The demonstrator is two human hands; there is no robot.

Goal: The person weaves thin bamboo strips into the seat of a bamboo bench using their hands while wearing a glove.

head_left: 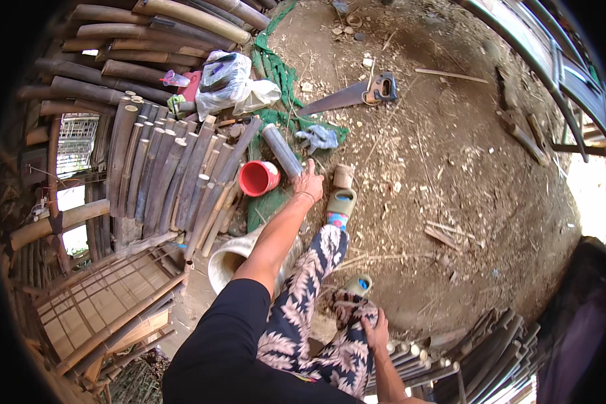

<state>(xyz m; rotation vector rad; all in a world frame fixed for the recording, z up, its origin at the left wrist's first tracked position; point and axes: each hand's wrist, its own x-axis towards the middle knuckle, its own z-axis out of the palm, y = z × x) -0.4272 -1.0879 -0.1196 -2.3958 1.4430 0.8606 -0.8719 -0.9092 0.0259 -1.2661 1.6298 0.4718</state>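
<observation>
My left hand (308,183) reaches out over the ground, its fingers around the near end of a short grey-brown bamboo tube (281,149). One finger points forward along the tube's side. Just left of the tube sits a red plastic cup or small bucket (258,178), its mouth facing me. A blue-grey work glove (318,138) lies beyond the hand, and a short cut bamboo block (343,176) is to its right. My right hand (377,331) rests on my knee, its fingers lying over the patterned trousers (310,289).
A handsaw (350,96) lies on the dirt ahead, near green netting (271,64). Bamboo poles (161,165) are stacked at the left, with plastic bags (225,84) on them. A pale round container (227,264) stands by my left arm. More bamboo (478,363) lies lower right.
</observation>
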